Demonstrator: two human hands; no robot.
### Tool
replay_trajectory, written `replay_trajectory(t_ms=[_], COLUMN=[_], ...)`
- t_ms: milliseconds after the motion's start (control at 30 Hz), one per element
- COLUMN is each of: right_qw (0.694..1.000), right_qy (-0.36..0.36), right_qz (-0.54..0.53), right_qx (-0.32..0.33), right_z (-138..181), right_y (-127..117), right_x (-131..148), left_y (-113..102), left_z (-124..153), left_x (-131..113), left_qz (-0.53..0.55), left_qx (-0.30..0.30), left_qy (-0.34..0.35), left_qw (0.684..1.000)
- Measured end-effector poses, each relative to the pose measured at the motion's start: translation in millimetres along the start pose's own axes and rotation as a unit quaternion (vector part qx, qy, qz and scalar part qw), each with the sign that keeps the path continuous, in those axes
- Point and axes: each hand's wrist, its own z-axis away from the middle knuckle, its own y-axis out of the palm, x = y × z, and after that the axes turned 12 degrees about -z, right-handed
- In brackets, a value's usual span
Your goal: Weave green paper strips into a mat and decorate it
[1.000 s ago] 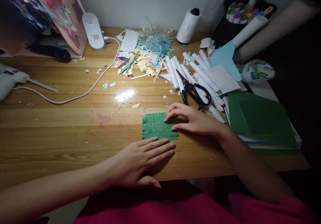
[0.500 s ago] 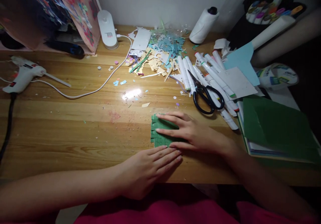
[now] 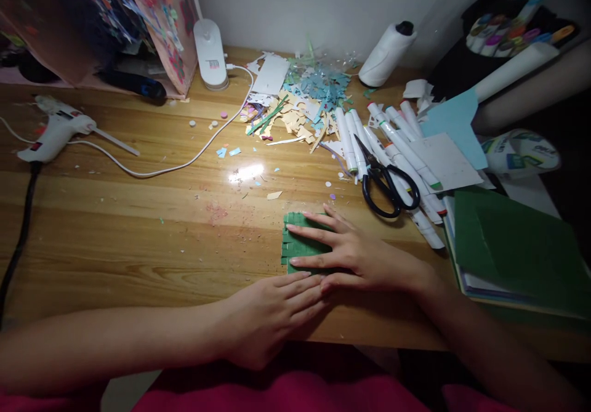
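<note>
The green paper mat [image 3: 307,247] lies on the table [image 3: 133,233] under the right hand [image 3: 357,255], its fingers spread wide; the left hand [image 3: 270,313], flat with fingers together, is at the near edge. Weaving seems mostly done, but left strip ends stick out unevenly.

The right hand [image 3: 353,255] lies on the mat [image 3: 310,247], the left hand [image 3: 272,313] along its near edge. Behind are scraps [image 3: 295,113]; right of these, scissors [image 3: 379,172] on markers [image 3: 413,153]. Glue gun [image 3: 58,132] left; far right, apparently, tape [image 3: 521,153].
</note>
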Motion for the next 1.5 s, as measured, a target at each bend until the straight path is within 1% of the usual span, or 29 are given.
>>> replay_trajectory(t_ms=[200, 300, 367, 467, 533, 567, 633, 733, 900, 1033, 1167, 1267, 1333, 1367, 1400, 1433, 1467, 1500], right_qw=[1.0, 0.999, 0.998, 0.997, 0.997, 0.996, 0.995, 0.994, 0.994, 0.994, 0.995, 0.995, 0.995, 0.994, 0.992, 0.989, 0.985, 0.981], right_qy=[-0.012, -0.017, -0.02, -0.031, -0.045, -0.052, -0.06, -0.06, -0.06, -0.057, -0.064, -0.077, -0.068, -0.061, -0.052, -0.049, -0.049, -0.045], right_qz=[-0.025, -0.04, -0.051, -0.061, -0.051, -0.041, -0.023, -0.001, 0.022, 0.023, -0.001, -0.04, -0.071, -0.089, -0.11, -0.133, -0.154, -0.167], right_qx=[-0.009, -0.004, -0.012, -0.034, -0.046, -0.053, -0.07, -0.088, -0.089, -0.088, -0.083, -0.054, -0.026, -0.016, -0.019, -0.036, -0.057, -0.084], right_z=[-3, -6, -7, -6, -4, -4, -3, -3, -3, -3, -2, -1, 0, 1, 2, 4, 6, 7], right_y=[-3, -2, 0, 2, 3, 5, 7, 11, 12, 11, 10, 6, 2, 1, -1, -2, -3, -3], right_x=[0, 1, 0, -3, -5, -6, -7, -7, -5, -5, -6, -5, -3, -2, -3, -3, -5, -7], left_y=[-2, -3, -4, -5, -5, -4, -1, 5, 7, 2, -3, -8, -13, -16, -20, -24, -28, -33], left_z=[-2, 0, 3, 10, 14, 15, 16, 15, 16, 21, 25, 29, 35, 41, 49, 60, 75, 92], left_x=[2, -4, -14, -30, -37, -39, -40, -39, -37, -30, -22, -21, -22, -20, -16, -10, 0, 12], left_qz=[-0.002, -0.028, -0.068, -0.138, -0.162, -0.169, -0.184, -0.199, -0.164, -0.107, -0.022, 0.031, 0.047, 0.044, 0.03, 0.005, -0.032, -0.074], left_qx=[-0.009, -0.01, -0.03, -0.086, -0.112, -0.121, -0.137, -0.16, -0.17, -0.15, -0.131, -0.129, -0.14, -0.153, -0.169, -0.185, -0.202, -0.207], left_qy=[0.0, 0.0, -0.03, -0.126, -0.187, -0.207, -0.216, -0.199, -0.196, -0.189, -0.188, -0.177, -0.173, -0.186, -0.218, -0.271, -0.342, -0.429], left_qw=[1.0, 1.0, 0.997, 0.979, 0.962, 0.956, 0.949, 0.946, 0.952, 0.964, 0.973, 0.975, 0.974, 0.97, 0.961, 0.944, 0.917, 0.876])
